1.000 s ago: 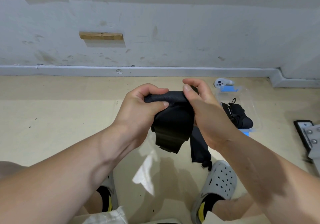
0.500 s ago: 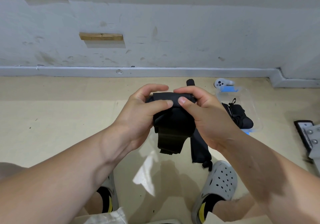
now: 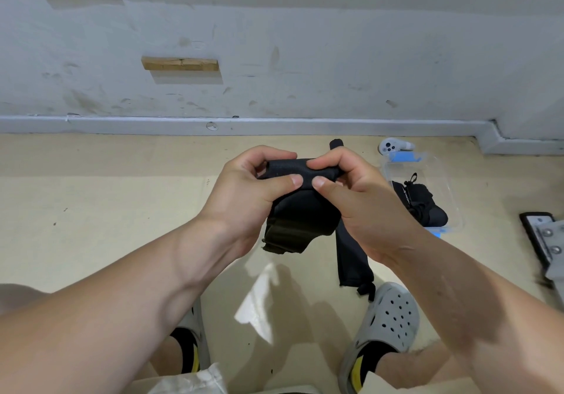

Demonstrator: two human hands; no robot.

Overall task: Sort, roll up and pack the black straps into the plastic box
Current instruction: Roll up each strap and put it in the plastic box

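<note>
right hand (image 3: 364, 210) lowered on black strap (image 3: 302, 216), rolled strap (image 3: 422, 203) in plastic box (image 3: 441, 177)

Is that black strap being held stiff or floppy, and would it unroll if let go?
Probably floppy: the strap bends where the left hand and right hand pinch it, and its end droops below. Likely light, since fingers alone carry it. The roll may well loosen if released.

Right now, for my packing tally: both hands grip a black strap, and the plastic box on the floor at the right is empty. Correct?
Not empty. The head view shows a black bundle already lying in the plastic box. The rest holds: the left hand and the right hand both grip the black strap.
</note>
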